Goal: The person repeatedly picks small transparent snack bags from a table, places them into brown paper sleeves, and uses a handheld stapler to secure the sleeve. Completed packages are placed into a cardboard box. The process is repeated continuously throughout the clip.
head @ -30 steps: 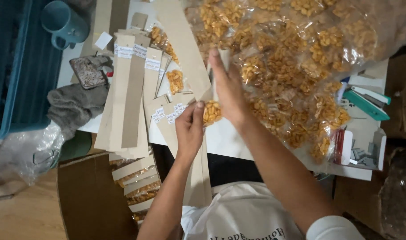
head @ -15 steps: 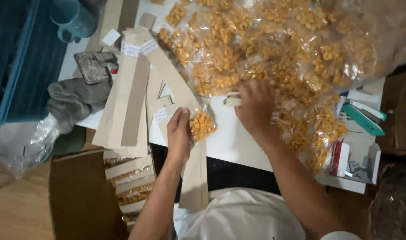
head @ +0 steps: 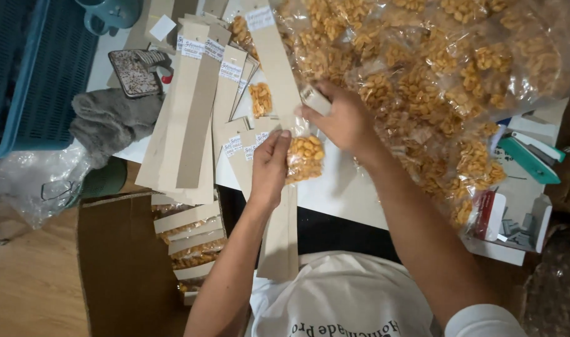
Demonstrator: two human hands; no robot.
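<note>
My left hand (head: 269, 168) presses a small clear packet of golden snacks (head: 305, 157) against a long brown cardboard strip (head: 279, 237) that lies on the white table (head: 353, 193). My right hand (head: 341, 118) is closed around a small pale object (head: 314, 100), likely a stapler, just above that packet. A big heap of the same clear snack packets (head: 434, 68) lies behind and to the right of my right hand. Another packet (head: 260, 98) rests between cardboard strips further back.
Several labelled cardboard strips (head: 191, 112) fan out on the left. A cardboard box (head: 123, 268) below holds finished strips with packets (head: 188, 240). A grey cloth (head: 113, 122), a patterned pouch (head: 132, 73), a teal mug (head: 110, 12) and a blue basket (head: 29, 68) lie left. A green stapler (head: 531, 159) and a small box (head: 516, 228) are at the right.
My right hand came down from the packet heap with the small pale object and moved left to the packet. My left hand stayed on the packet and strip.
</note>
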